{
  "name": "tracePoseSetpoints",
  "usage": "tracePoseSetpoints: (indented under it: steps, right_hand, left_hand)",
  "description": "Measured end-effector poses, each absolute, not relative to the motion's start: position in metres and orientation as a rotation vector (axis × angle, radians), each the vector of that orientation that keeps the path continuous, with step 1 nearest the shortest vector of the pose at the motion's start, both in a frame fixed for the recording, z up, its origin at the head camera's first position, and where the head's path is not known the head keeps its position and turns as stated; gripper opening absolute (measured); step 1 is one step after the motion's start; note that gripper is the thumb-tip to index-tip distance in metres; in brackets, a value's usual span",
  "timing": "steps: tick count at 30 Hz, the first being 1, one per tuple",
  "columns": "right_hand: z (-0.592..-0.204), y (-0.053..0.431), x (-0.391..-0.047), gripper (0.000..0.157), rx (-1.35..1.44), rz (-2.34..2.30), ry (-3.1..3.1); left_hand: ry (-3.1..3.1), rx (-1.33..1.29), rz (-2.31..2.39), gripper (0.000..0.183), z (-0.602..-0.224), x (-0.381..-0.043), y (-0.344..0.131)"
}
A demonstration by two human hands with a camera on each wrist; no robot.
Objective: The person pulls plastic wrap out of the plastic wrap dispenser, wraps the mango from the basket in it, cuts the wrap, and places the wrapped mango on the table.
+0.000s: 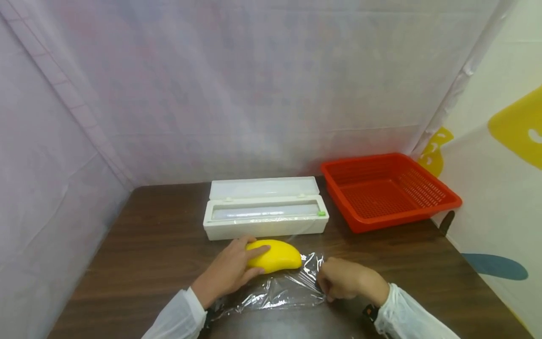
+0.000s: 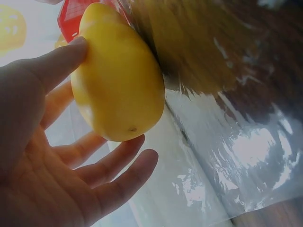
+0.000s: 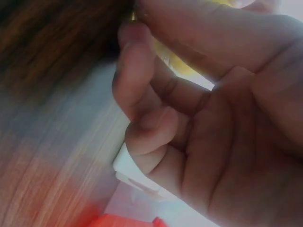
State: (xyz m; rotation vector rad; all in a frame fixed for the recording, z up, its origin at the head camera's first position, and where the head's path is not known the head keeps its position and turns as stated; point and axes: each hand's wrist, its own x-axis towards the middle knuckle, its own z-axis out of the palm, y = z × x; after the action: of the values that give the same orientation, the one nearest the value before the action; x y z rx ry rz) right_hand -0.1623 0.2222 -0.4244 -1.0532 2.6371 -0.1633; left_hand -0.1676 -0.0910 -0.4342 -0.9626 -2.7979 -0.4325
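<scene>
A smooth yellow mango [image 1: 277,256] lies lengthwise over a sheet of clear plastic wrap [image 1: 288,291] on the table. My left hand [image 1: 228,269] grips its left end, thumb on one side and fingers on the other. In the left wrist view, the blunt end of the mango [image 2: 120,90] shows a small dark stem spot, and the shiny wrap spreads beside it. To the right, my right hand [image 1: 345,280] pinches the wrap's right edge, where creases run toward the fingers. The right wrist view shows those fingers [image 3: 137,75] curled in, the wrap between them hidden.
Behind the mango stands a white cling film box [image 1: 267,230], lid raised at the back, with a roll inside and a green slider [image 1: 322,213] at its right. A red perforated basket [image 1: 347,212] sits at the back right of the brown table [image 1: 139,245]. White sheeting [image 1: 254,94] surrounds the table.
</scene>
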Motion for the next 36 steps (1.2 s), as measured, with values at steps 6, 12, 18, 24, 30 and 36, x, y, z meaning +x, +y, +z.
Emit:
tracePoseSetpoints:
  steps: [6,12,18,24,30,36]
  right_hand:
    - [-0.413,0.221,-0.16,0.027,-1.07,-0.192,2.653]
    - [-0.388,0.219,-0.161,0.024,-1.083,-0.271,2.701]
    - [-0.371,0.212,-0.173,0.018,-1.158,-0.374,2.789]
    - [-0.374,0.198,-0.19,0.014,-1.266,-0.454,2.911]
    - [-0.387,0.181,-0.207,0.014,-1.259,-0.569,2.94]
    - [-0.403,0.164,-0.22,0.012,-1.225,-0.675,2.937]
  left_hand:
    - [-2.811,-0.96,-0.44,0.055,-0.433,-0.167,-0.091]
    - [-2.826,-0.956,-0.433,0.056,-0.432,-0.168,-0.09]
    - [-2.825,-0.968,-0.432,0.056,-0.431,-0.167,-0.09]
    - [-2.784,-0.99,-0.43,0.056,-0.436,-0.167,-0.091]
    - [-2.756,-0.994,-0.444,0.057,-0.437,-0.167,-0.091]
    - [-2.77,-0.985,-0.452,0.056,-0.435,-0.167,-0.091]
